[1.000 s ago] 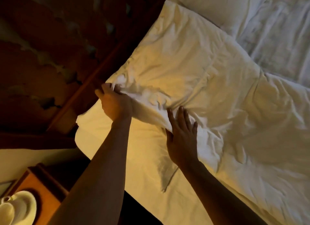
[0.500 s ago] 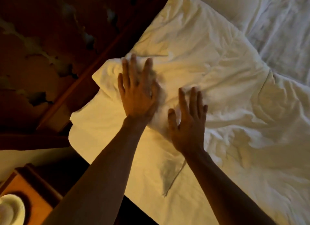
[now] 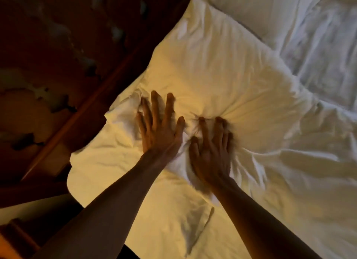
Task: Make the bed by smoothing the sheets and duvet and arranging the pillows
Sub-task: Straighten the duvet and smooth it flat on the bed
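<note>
Nearest us, the bottom sheet [image 3: 119, 162] lies lit yellow under both forearms, a loose flap creased just behind the wrists. Our left hand [image 3: 158, 131] sits flat, fingers spread and straight, palm down on the pillow [image 3: 222, 81] near its bunched corner; no grip here, nothing held, just pressing. Right hand [image 3: 210, 148] is just beside it, thumbs nearly touching, fingers also extended and sunk into the pillow, so a dimple with radiating creases forms at the fingertips. Neither hand has hold of anything. We judge both palms are down to flatten and settle the pillow against the bed head, pushing air and wrinkles away from us.

To the right of the hands, the duvet [image 3: 309, 171] is rumpled, edge touching the pillow, not yet smoothed. Left of the hands, the dark wooden headboard [image 3: 81, 108] runs diagonally, pillow corner touching it. Beyond the fingertips, a second pillow [image 3: 260, 11] lies at the far end, abutting the first. Task looks early to midway.
</note>
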Demonstrator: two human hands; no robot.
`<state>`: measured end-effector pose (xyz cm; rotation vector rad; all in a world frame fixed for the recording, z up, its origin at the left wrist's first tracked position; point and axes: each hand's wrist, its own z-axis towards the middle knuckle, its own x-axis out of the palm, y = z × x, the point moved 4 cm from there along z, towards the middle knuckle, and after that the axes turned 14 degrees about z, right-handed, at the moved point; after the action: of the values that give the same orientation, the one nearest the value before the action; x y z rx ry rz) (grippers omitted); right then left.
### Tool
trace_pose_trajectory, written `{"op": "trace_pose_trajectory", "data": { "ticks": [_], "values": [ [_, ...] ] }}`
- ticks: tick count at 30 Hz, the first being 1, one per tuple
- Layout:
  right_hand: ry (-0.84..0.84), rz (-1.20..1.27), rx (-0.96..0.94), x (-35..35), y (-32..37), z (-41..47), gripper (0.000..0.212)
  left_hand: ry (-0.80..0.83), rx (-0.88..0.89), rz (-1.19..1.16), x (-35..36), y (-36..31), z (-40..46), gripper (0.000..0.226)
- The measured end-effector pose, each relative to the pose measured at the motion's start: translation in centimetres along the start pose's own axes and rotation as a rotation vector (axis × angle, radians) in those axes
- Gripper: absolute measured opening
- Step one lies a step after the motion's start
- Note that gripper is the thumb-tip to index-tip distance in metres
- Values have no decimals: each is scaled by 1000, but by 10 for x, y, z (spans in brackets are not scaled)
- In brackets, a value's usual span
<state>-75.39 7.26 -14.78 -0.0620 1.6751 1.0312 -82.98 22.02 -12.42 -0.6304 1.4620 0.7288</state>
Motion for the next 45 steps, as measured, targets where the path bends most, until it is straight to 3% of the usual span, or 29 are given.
{"op": "trace_pose_trajectory", "data": {
  "ticks": [5,11,16,22,32,38,42,45],
  "values": [
    [-204,61,-227,-44,39,103,59,-169,235,1,-38,-31,83,68],
    [-31,-233,-157,-3,-3,181,66,-78,276,115,38,-25,112,65],
    [61,-198,-63,17,-3,205,68,-73,272,118,57,-25,127,67],
    [-46,-94,-277,1,38,258,68,-176,269,25,53,-27,121,62],
    [130,-263,-143,54,29,333,76,-239,248,-24,75,-30,145,59],
    [105,-244,-173,35,39,280,68,-184,253,-22,61,-21,127,62],
    [87,-194,-170,23,39,163,64,-44,319,54,48,-17,113,74],
    [83,-155,-151,16,30,61,60,-4,262,78,32,-22,94,68]
  ]
}}
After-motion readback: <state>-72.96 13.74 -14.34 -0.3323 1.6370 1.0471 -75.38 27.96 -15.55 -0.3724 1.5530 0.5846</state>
